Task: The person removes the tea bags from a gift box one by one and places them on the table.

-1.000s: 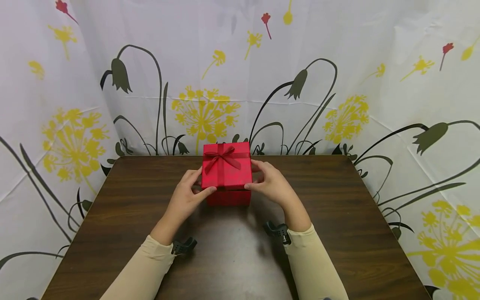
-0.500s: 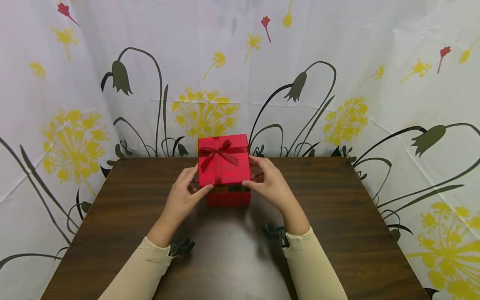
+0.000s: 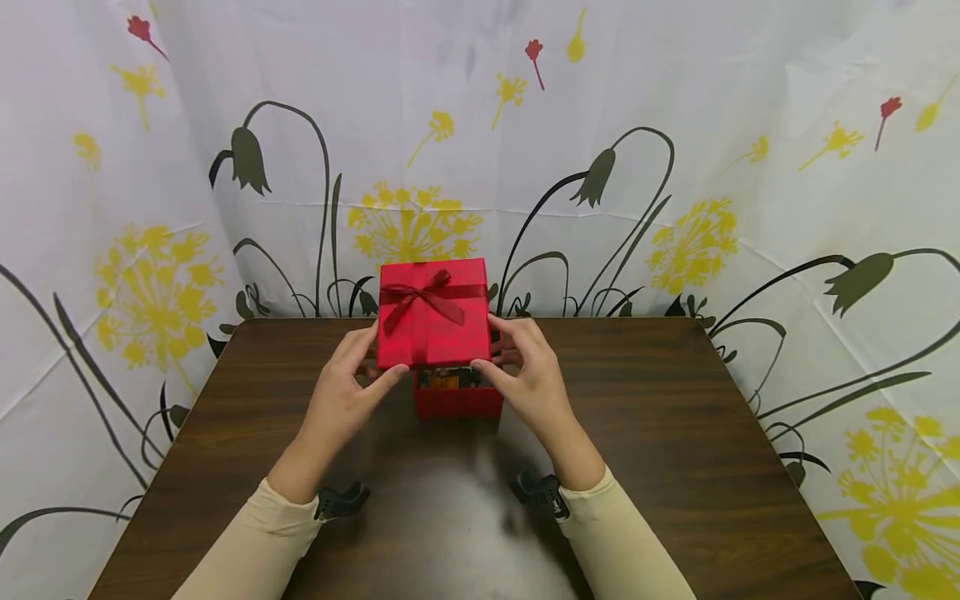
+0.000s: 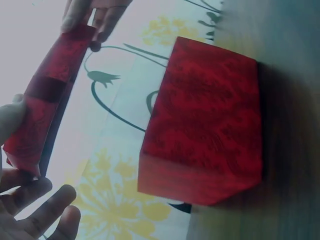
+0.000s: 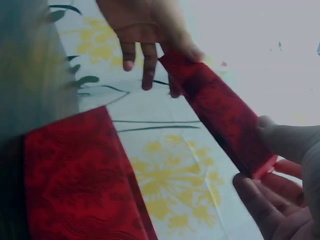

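Observation:
A red square gift box lid (image 3: 435, 329) with a dark red ribbon bow is held up between both hands. My left hand (image 3: 341, 396) grips its left side, thumb at the near edge. On the right side my right hand (image 3: 528, 379) pinches it the same way. Below and behind the lid stands the red gift box (image 3: 459, 404) on the table, its top partly uncovered. Something dark with an orange patch (image 3: 442, 379) shows inside; the lid hides the rest. Both wrist views show the lid (image 4: 50, 100) raised apart from the box (image 5: 80, 180).
The dark wooden table (image 3: 660, 433) spreads out on both sides of the box. Behind it hangs a white curtain (image 3: 465, 100) printed with yellow and red flowers and grey-green stems. A dark strap mount (image 3: 341, 500) sits on the left wrist, another (image 3: 536, 490) on the right.
Both hands have lifted the lid off the box and moved it up and somewhat left. The gap between lid and box has widened, showing the contents. The box has stayed in place.

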`<state>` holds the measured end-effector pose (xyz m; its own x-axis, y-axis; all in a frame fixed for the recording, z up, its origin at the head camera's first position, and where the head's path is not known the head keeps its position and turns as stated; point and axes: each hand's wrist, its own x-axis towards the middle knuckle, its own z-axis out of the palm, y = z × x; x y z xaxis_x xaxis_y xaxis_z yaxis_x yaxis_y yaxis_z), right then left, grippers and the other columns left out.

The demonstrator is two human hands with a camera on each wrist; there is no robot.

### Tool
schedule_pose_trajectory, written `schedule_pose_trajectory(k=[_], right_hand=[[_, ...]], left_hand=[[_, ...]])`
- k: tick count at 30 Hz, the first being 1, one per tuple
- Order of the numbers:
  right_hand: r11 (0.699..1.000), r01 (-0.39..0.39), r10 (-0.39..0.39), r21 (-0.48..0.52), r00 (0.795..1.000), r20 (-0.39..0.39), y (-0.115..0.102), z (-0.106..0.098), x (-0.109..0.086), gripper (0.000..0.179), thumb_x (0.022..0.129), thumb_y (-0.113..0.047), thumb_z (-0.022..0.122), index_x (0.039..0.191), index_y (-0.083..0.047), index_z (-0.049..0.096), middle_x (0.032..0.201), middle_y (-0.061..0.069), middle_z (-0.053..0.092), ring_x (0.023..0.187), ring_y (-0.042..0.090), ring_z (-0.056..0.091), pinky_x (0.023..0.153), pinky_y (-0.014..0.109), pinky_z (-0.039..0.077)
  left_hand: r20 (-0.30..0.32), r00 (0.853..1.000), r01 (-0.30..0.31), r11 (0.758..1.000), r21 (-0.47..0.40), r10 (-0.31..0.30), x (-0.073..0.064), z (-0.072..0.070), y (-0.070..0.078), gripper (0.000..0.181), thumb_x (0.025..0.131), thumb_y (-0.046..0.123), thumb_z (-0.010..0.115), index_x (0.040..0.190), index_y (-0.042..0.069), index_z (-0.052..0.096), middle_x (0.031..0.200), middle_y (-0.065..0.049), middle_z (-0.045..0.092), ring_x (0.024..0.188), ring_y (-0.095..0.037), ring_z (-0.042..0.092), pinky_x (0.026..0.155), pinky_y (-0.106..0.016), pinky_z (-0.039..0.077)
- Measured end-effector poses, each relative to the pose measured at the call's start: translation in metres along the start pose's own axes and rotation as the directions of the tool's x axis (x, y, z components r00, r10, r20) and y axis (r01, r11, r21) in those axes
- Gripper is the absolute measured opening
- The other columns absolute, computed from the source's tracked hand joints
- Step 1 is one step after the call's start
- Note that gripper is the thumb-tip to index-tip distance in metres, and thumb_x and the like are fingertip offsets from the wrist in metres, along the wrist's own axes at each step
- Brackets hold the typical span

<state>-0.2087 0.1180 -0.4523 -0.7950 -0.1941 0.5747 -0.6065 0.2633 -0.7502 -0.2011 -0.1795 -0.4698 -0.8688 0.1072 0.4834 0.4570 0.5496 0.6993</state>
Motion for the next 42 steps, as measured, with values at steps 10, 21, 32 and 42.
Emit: schedule_pose_trajectory(k=[10,21,32,42], right_hand=[[0.996,0.036,-0.028,0.08,0.995,-0.094,-0.004,0.024,-0.012,0.058,0.089,-0.011,0.09,0.143,-0.014,0.069,0.129,0.008,0.069,0.106,0.026,0.077,0.092,0.045,0.066],[0.998,0.056,-0.055,0.01,0.994,-0.098,-0.016,0.066,-0.022,0.055,0.093,-0.013,0.088,0.144,-0.013,0.066,0.132,0.007,0.069,0.108,0.022,0.079,0.09,0.04,0.067],[0.991,0.121,-0.126,-0.057,0.989,-0.082,-0.022,0.103,-0.029,0.046,0.095,-0.011,0.086,0.135,-0.008,0.065,0.13,0.009,0.067,0.115,0.019,0.074,0.094,0.028,0.064],[0.953,0.198,-0.213,-0.229,0.976,-0.042,-0.015,0.131,-0.031,0.033,0.101,-0.016,0.08,0.13,-0.009,0.067,0.124,0.007,0.066,0.114,0.013,0.074,0.098,0.016,0.058]], left_hand=[[-0.039,0.998,-0.051,0.998,0.026,0.052,-0.017,-0.014,-0.006,0.075,0.092,0.014,0.09,0.159,0.014,0.058,0.142,-0.007,0.066,0.097,-0.006,0.064,0.084,-0.014,0.055],[-0.077,0.995,-0.052,0.996,0.067,0.058,-0.038,-0.046,-0.015,0.079,0.09,0.006,0.089,0.161,0.018,0.056,0.145,-0.008,0.065,0.108,0.006,0.058,0.087,-0.003,0.05],[-0.106,0.993,0.055,0.995,0.085,-0.046,-0.061,-0.064,-0.026,0.07,0.097,0.009,0.081,0.161,0.014,0.055,0.145,-0.011,0.064,0.111,0.012,0.054,0.091,0.0,0.044],[-0.119,0.982,0.162,0.976,0.148,-0.146,-0.072,-0.076,-0.042,0.057,0.107,0.022,0.071,0.16,0.009,0.055,0.138,-0.015,0.067,0.102,0.017,0.052,0.085,0.0,0.043]])
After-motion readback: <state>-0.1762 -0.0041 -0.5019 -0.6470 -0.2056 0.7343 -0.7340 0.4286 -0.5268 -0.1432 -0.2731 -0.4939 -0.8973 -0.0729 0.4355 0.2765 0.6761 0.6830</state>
